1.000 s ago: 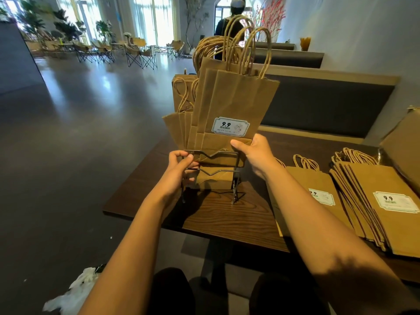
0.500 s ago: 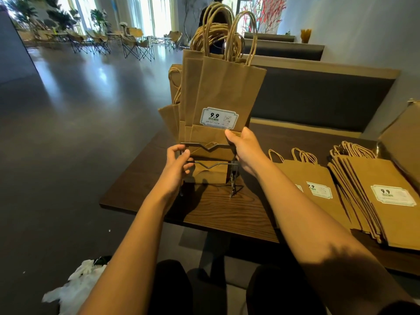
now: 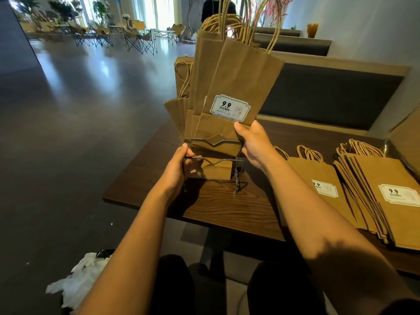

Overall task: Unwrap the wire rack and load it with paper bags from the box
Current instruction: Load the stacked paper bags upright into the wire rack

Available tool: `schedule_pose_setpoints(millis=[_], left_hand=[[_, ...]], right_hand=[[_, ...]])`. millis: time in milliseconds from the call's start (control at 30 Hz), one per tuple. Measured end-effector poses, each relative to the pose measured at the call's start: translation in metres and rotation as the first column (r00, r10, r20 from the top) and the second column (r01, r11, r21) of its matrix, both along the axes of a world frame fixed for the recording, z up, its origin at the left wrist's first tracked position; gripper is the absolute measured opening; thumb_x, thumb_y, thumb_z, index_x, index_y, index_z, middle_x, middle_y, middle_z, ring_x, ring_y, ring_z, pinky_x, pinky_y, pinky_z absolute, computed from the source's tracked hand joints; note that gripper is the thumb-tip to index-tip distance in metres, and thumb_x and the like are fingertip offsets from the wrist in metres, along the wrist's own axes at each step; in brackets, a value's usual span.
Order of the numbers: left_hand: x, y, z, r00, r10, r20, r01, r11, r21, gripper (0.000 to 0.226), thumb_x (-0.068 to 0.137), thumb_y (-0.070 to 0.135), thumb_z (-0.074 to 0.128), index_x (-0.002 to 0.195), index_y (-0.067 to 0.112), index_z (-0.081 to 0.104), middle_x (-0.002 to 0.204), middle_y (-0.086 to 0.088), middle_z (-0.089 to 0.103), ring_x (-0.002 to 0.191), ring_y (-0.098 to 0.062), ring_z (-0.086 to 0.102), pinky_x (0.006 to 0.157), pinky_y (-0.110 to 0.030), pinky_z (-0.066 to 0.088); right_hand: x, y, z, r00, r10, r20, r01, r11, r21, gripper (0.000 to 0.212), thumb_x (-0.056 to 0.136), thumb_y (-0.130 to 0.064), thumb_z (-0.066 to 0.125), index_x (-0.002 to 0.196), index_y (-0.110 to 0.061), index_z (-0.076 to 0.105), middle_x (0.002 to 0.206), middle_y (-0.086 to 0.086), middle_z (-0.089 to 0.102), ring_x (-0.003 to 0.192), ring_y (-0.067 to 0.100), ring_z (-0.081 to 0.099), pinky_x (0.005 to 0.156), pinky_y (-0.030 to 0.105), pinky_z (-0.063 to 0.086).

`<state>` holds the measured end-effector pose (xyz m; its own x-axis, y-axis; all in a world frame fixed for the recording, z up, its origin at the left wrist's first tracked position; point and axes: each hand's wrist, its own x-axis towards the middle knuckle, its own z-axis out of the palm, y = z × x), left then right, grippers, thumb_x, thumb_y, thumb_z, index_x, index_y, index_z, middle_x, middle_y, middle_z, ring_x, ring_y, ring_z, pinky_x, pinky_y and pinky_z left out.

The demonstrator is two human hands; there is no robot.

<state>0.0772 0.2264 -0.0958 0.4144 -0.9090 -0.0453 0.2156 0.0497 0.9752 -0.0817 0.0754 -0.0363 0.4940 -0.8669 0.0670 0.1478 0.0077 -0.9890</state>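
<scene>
A dark wire rack (image 3: 236, 178) stands on the wooden table (image 3: 227, 210) near its left front corner. Several brown paper bags (image 3: 236, 87) with rope handles and a "9.9" label stand upright in it, fanned and leaning right. My left hand (image 3: 179, 167) grips the rack's left front wires. My right hand (image 3: 254, 144) holds the lower right edge of the front bags, thumb on the front face. Flat on the table to the right lie a thin bag pile (image 3: 318, 176) and a thicker bag stack (image 3: 386, 189).
The cardboard box (image 3: 406, 142) shows at the right edge. A bench backrest (image 3: 329, 96) runs behind the table. Crumpled white plastic wrap (image 3: 79, 280) lies on the floor at lower left. A person (image 3: 216, 7) stands far behind; folding chairs (image 3: 136, 39) fill the far room.
The bags in the rack have tilted further to the right. My right hand's grip stays on their lower edge, and my left hand has closed onto the rack's front wires.
</scene>
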Motion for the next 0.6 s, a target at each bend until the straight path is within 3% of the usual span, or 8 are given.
schedule_pose_setpoints(millis=[133, 267, 367, 433, 533, 600], left_hand=[[-0.003, 0.005, 0.001, 0.999, -0.009, 0.031, 0.009, 1.000, -0.004, 0.047, 0.082, 0.068, 0.057, 0.093, 0.022, 0.054, 0.114, -0.018, 0.059, 0.105, -0.034, 0.055, 0.090, -0.044, 0.041], [-0.003, 0.008, 0.004, 0.987, -0.020, 0.161, -0.006, 0.986, 0.164, 0.051, 0.089, 0.066, 0.049, 0.114, 0.022, 0.052, 0.118, -0.012, 0.068, 0.109, -0.033, 0.063, 0.107, -0.052, 0.045], [-0.002, 0.007, 0.017, 0.952, -0.002, 0.307, -0.087, 0.957, 0.275, 0.040, 0.102, 0.059, 0.040, 0.119, 0.024, 0.050, 0.115, -0.007, 0.065, 0.100, -0.022, 0.061, 0.094, -0.044, 0.049], [-0.001, 0.006, 0.023, 0.899, 0.062, 0.433, -0.189, 0.948, 0.255, 0.040, 0.105, 0.052, 0.041, 0.128, 0.020, 0.050, 0.120, -0.004, 0.061, 0.107, -0.019, 0.060, 0.094, -0.041, 0.049], [-0.002, 0.005, 0.026, 0.892, 0.145, 0.429, -0.220, 0.967, 0.132, 0.053, 0.104, 0.047, 0.049, 0.149, 0.020, 0.040, 0.145, -0.001, 0.046, 0.130, -0.020, 0.051, 0.111, -0.044, 0.043], [-0.006, 0.006, 0.027, 0.901, 0.158, 0.404, -0.207, 0.975, 0.080, 0.045, 0.105, 0.038, 0.049, 0.147, 0.021, 0.044, 0.144, 0.004, 0.050, 0.129, -0.015, 0.052, 0.110, -0.040, 0.043]], right_hand=[[-0.005, 0.007, -0.011, 0.992, 0.064, -0.106, -0.056, 0.995, 0.079, 0.023, 0.102, -0.023, 0.060, 0.124, -0.020, 0.060, 0.127, 0.007, 0.070, 0.114, 0.021, 0.068, 0.102, 0.047, 0.054], [-0.008, 0.010, -0.030, 0.992, 0.108, -0.064, -0.093, 0.976, 0.195, 0.062, 0.086, -0.054, 0.073, 0.136, -0.019, 0.059, 0.133, 0.000, 0.068, 0.135, 0.023, 0.054, 0.121, 0.053, 0.031], [-0.011, 0.019, -0.027, 0.987, 0.128, -0.102, -0.104, 0.972, 0.210, 0.038, 0.099, -0.053, 0.055, 0.127, -0.028, 0.063, 0.125, -0.004, 0.072, 0.127, 0.019, 0.060, 0.116, 0.048, 0.040], [-0.014, 0.025, -0.026, 0.971, 0.123, -0.206, -0.089, 0.982, 0.169, 0.043, 0.099, -0.062, 0.048, 0.128, -0.033, 0.062, 0.124, -0.009, 0.071, 0.123, 0.014, 0.061, 0.111, 0.041, 0.043], [-0.016, 0.024, -0.028, 0.910, 0.085, -0.406, -0.068, 0.996, 0.056, 0.074, 0.090, -0.080, 0.038, 0.144, -0.031, 0.053, 0.136, -0.010, 0.060, 0.133, 0.017, 0.048, 0.114, 0.041, 0.033], [-0.018, 0.025, -0.026, 0.887, 0.021, -0.461, -0.042, 0.998, -0.036, 0.069, 0.096, -0.075, 0.035, 0.142, -0.029, 0.055, 0.123, -0.015, 0.061, 0.120, 0.012, 0.051, 0.105, 0.036, 0.035]])
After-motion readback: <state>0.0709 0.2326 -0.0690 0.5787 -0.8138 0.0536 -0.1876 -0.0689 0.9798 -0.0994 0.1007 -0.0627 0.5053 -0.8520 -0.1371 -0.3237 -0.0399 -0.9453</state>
